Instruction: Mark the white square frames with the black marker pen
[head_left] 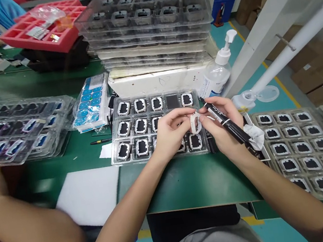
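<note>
Near the middle of the head view, my left hand (173, 132) pinches a small white frame part (195, 124) from the left. My right hand (223, 122) touches the same part from the right with its fingertips. A black marker (230, 126) also lies in my right hand, slanting down to the right across the palm. Both hands are over the right side of a clear plastic tray (131, 118) holding rows of white frames with dark centres. One pocket in its back row shows no white frame. Another black marker (212, 144) is partly hidden beneath my right hand.
Stacked clear trays (148, 26) stand behind a white box (156, 82). A pump bottle (217, 73) is at the right, beside another filled tray (303, 147). A co-worker's arm (30, 235) reaches in at the left near more trays (22, 134). A white cloth (90, 195) lies front left.
</note>
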The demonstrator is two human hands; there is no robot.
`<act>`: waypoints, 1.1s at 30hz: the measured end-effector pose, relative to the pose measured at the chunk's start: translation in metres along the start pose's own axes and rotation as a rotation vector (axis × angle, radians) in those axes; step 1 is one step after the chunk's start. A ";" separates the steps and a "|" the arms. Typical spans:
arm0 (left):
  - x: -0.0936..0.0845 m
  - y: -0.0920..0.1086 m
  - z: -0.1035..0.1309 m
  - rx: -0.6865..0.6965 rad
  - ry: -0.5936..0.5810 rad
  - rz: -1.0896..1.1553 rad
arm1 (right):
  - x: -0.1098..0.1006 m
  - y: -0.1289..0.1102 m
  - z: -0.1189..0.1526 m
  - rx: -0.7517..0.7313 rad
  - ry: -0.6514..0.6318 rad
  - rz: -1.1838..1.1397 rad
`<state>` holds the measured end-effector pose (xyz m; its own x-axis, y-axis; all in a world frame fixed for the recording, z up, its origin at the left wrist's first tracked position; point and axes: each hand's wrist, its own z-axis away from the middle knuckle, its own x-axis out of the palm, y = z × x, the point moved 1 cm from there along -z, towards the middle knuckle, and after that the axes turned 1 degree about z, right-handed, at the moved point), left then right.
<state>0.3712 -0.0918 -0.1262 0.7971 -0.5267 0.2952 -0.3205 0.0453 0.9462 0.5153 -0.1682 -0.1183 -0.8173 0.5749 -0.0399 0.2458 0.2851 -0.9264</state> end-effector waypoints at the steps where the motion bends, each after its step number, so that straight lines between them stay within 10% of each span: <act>1: 0.000 0.001 0.000 0.003 -0.001 0.000 | 0.000 0.000 0.001 0.002 -0.004 -0.003; 21: -0.003 -0.005 -0.003 -0.014 -0.036 -0.062 | -0.004 0.002 0.002 0.030 -0.049 0.023; 33: -0.005 -0.017 -0.004 0.276 -0.038 -0.285 | -0.004 0.008 0.003 0.035 0.010 0.033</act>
<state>0.3748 -0.0870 -0.1435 0.8563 -0.5163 0.0165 -0.2191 -0.3340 0.9168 0.5188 -0.1701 -0.1261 -0.8035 0.5915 -0.0666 0.2540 0.2394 -0.9371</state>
